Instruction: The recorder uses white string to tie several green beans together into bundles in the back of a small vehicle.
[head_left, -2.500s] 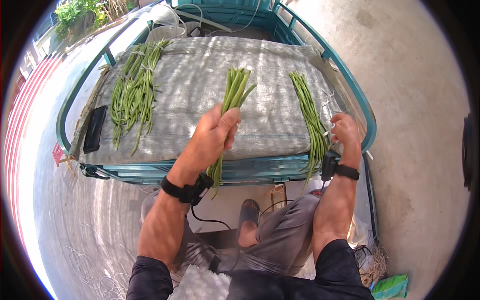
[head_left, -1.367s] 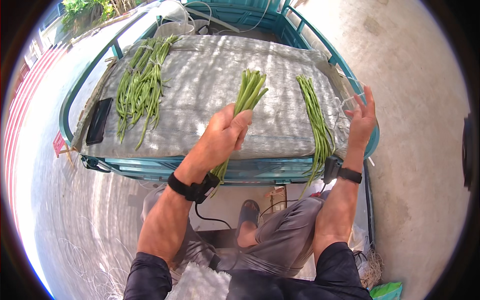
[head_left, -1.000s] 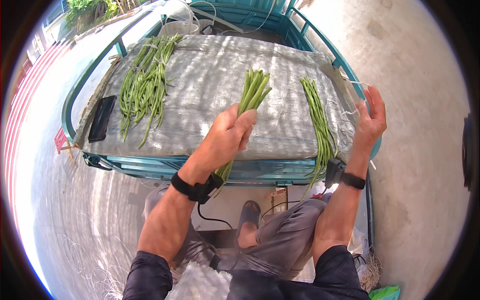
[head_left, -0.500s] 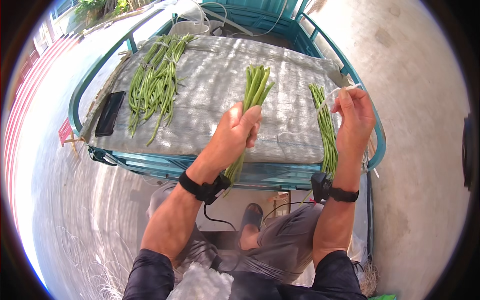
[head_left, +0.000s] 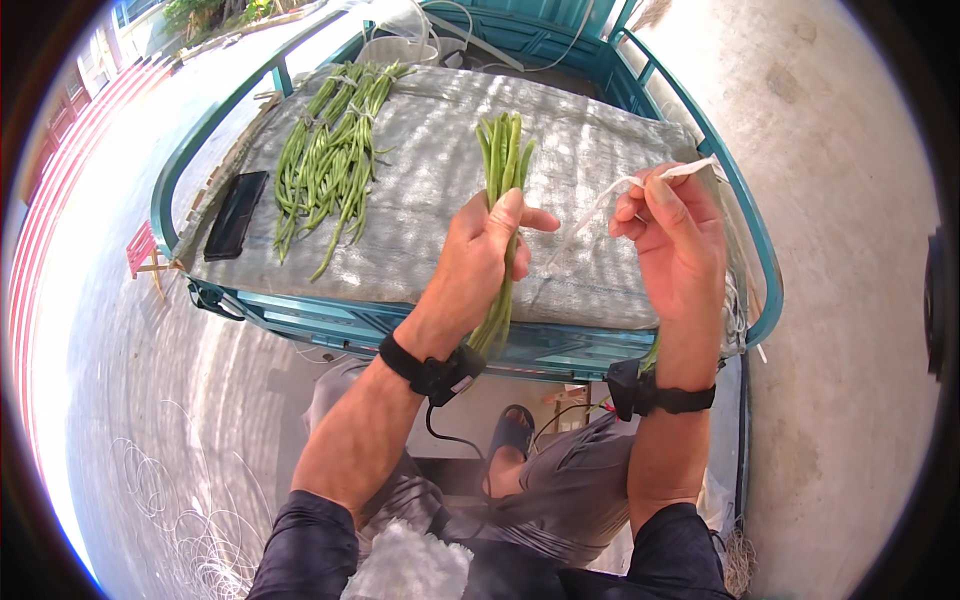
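Observation:
My left hand is wrapped round a bunch of long green beans, held upright over the front edge of the grey cloth; one finger sticks out to the right. My right hand pinches a thin white strip between thumb and fingers, and its loose end trails left toward the bunch without touching it. Another bundle of long beans lies behind my right hand and wrist, almost wholly hidden. At the far left of the cloth rest tied bundles of long beans.
The grey cloth covers the bed of a teal cart with side rails. A black phone lies at its left edge. A white bucket stands behind. A small pink stool and loose white strands are on the ground.
My right hand has moved left with the white strip, now covering the right bundle. My left hand has lifted one finger off the bunch, which stands more upright. The whole view has shifted slightly.

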